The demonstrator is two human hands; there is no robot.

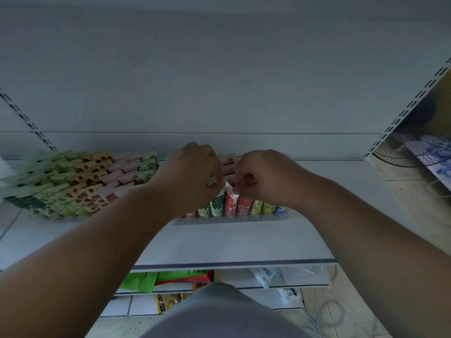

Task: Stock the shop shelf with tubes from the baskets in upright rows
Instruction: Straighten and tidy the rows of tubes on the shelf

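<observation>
Both of the person's hands reach over the white shelf [244, 240] to the clear organiser tray [227, 220] standing near its middle. The right hand [263, 178] has its fingers curled and pinches the crimped top of a red-and-white tube [230, 203] that stands upright in the tray's front row. The left hand [195, 172] is curled too, its fingertips down among the tops of the tubes just left of that one; whether it grips one of them or only touches them cannot be told. The front row [244, 207] runs from orange at the left through white-and-green, red and yellow-green to blue at the right, all upright and touching side by side, with more rows behind hidden by the hands. To the left on the same shelf, well apart from the tray, stands a packed block of tubes [80, 184] in green, red-patterned and pink. Below the shelf edge lie green and red packets [170, 279]
</observation>
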